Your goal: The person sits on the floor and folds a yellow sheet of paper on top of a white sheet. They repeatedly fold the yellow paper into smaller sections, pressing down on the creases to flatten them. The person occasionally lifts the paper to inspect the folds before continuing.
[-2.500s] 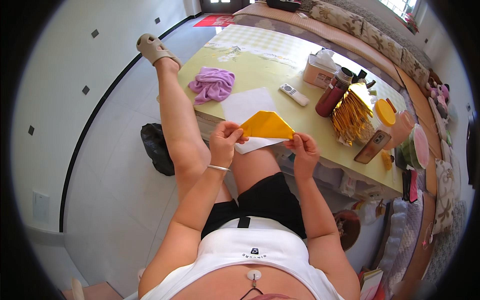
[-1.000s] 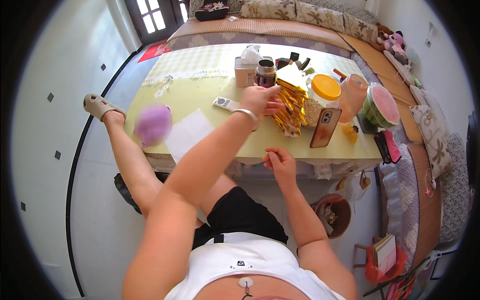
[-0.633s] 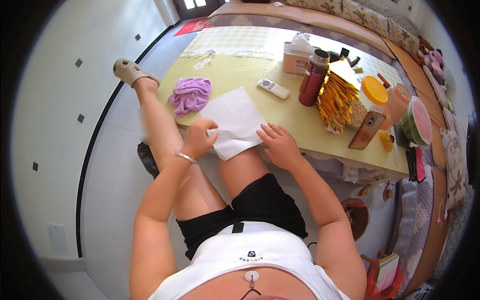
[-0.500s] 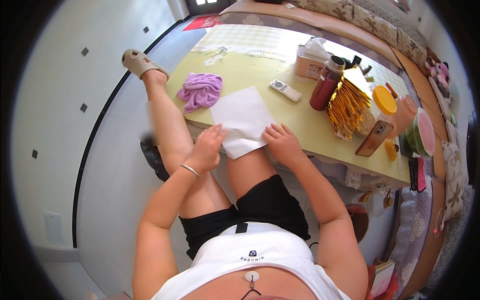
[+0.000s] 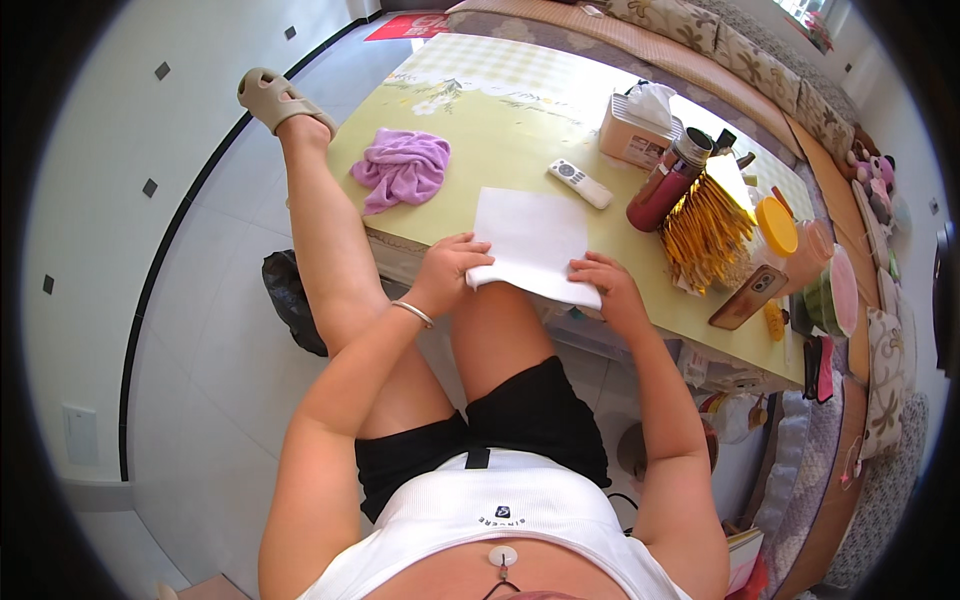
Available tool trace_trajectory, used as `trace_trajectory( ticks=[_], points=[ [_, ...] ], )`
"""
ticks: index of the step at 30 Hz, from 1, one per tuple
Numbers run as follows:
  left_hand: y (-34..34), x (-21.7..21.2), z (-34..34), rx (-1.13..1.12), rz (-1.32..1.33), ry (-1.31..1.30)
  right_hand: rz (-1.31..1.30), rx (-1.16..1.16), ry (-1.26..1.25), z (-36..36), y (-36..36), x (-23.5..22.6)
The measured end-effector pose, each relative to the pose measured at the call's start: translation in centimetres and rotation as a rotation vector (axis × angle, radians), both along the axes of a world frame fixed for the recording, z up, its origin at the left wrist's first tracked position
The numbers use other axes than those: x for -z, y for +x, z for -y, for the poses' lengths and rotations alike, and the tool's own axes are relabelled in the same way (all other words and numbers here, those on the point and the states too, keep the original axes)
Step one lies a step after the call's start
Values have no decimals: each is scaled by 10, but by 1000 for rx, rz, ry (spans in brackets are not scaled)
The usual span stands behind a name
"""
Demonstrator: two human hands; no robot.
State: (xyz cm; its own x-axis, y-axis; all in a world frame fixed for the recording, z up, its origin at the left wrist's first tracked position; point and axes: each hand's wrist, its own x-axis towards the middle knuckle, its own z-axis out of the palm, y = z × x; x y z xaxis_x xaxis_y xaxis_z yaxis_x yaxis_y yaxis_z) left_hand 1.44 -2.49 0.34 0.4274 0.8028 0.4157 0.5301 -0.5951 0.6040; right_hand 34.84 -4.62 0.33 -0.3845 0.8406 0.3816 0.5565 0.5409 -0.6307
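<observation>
A white sheet of paper [image 5: 532, 240] lies at the near edge of the table, its near side hanging over the edge and curving slightly. My left hand [image 5: 452, 272] pinches the sheet's near left corner, a bangle on that wrist. At the near right corner my right hand [image 5: 612, 290] grips the paper, fingers on top; its thumb is hard to see. The sheet is squared toward me, just above my bent knee.
Left of the paper lies a purple cloth [image 5: 403, 168]. Beyond it are a white remote [image 5: 580, 184], a tissue box [image 5: 636, 132], a dark red thermos [image 5: 665, 185] and gold packets [image 5: 708, 232]. A phone [image 5: 748, 297] leans near lidded jars on the right. A black bag [image 5: 293, 300] is on the floor.
The paper has turned from a slant to nearly square and shifted right. Both hands have moved right with it and now hold its near corners.
</observation>
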Motion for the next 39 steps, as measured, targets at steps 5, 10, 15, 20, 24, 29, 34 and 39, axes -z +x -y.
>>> trace_trajectory(
  ticks=[5, 10, 15, 20, 24, 29, 34, 39],
  points=[
    [11, 2, -15, -243, 145, -94, -51, 229, -9, -24, -13, 4],
    [36, 11, -14, -561, 66, 27, 61, 497, 108, -33, -32, 11],
    [40, 10, -14, -630, -3, 40, 165, 687, 113, -41, -46, 6],
    [40, 13, -16, -623, -36, 82, 349, 779, 81, -47, -44, 6],
    [38, 11, -22, -620, -94, 125, 324, 758, 83, -47, -42, 7],
    [38, 5, -28, -613, -206, 115, 271, 725, 150, -43, -38, 14],
    [37, 2, -32, -588, -336, 63, 297, 737, 150, -43, -41, 14],
    [45, -13, -32, -508, -365, 401, 316, 751, 130, -45, -39, 16]
  ],
)
